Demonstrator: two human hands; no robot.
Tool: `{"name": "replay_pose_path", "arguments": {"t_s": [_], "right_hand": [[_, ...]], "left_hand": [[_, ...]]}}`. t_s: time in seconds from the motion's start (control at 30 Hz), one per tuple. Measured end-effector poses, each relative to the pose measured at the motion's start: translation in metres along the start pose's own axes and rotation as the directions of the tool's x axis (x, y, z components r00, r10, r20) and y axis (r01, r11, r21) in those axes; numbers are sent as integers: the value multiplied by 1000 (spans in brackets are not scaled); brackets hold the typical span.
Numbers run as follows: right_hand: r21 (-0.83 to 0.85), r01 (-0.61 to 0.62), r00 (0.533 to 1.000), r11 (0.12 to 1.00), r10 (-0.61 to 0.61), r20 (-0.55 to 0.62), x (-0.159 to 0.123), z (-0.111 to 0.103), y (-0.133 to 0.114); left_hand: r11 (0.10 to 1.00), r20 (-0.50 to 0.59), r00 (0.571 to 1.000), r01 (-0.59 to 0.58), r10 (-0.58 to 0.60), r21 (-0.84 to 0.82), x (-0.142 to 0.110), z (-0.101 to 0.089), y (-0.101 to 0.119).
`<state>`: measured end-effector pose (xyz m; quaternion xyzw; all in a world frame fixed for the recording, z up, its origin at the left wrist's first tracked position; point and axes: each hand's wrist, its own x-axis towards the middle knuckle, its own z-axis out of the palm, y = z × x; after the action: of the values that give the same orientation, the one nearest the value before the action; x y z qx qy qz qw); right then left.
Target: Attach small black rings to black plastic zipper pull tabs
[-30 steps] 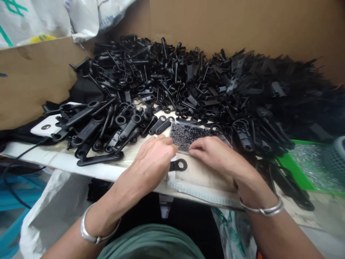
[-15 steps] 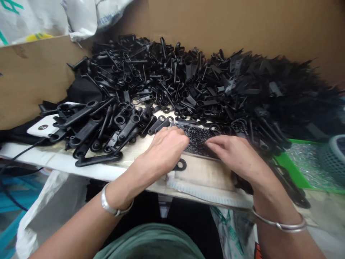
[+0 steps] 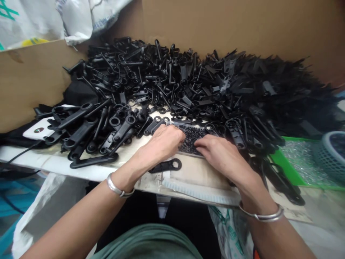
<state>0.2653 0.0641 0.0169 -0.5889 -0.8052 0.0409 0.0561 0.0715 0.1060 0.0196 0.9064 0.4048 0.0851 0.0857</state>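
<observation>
A shallow clear tray (image 3: 185,154) full of tiny dark pieces (image 3: 192,135) lies in front of me. My left hand (image 3: 169,140) is over its left side, fingers curled closed; whatever they hold is hidden. At the tray's right front edge, my right hand (image 3: 215,149) has thumb and fingers pinched together at the small pieces; anything between the tips is too small to name. Below my left forearm and wrist, a flat black plastic arm with a ring end (image 3: 167,165) lies on the table, partly covered.
A big heap of black plastic parts (image 3: 183,75) fills the back against cardboard (image 3: 229,25). More black arms (image 3: 88,126) lie at the left, near a white device (image 3: 37,128). At right stand a green tray (image 3: 287,163) of small clear pieces and a blue-grey basket (image 3: 331,154).
My right hand has moved left along the tray, closer to my left hand. My left hand has shifted slightly left, and more of the flat black arm shows. The view has shifted a little.
</observation>
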Motion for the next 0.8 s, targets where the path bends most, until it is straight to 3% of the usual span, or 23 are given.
{"name": "replay_pose_path", "arguments": {"t_s": [0.27,0.37,0.47,0.53,0.63,0.8], "right_hand": [[-79,18,998,997,-14,53,6,0,-3],[51,11,1000,999,-10,-8,5,0,2],[343,-42,995,938,72,-73,3,-5,0],[599,-101,985,794,164,-51,1,-8,-6],[869,-122,974,480,225,12,-3,-7,-19],[988,-91,970,123,235,60,-10,4,-34]], "left_hand": [[981,-17,997,66,-70,-183,-9,-9,-8],[959,-22,994,95,-105,-268,-12,-14,-7],[932,-27,989,126,-144,-340,-15,-17,-5],[902,-32,985,142,-169,-407,-18,-17,-3],[859,-57,978,145,-198,-490,-22,-14,0],[802,-79,976,120,-204,-585,-32,-13,6]]}}
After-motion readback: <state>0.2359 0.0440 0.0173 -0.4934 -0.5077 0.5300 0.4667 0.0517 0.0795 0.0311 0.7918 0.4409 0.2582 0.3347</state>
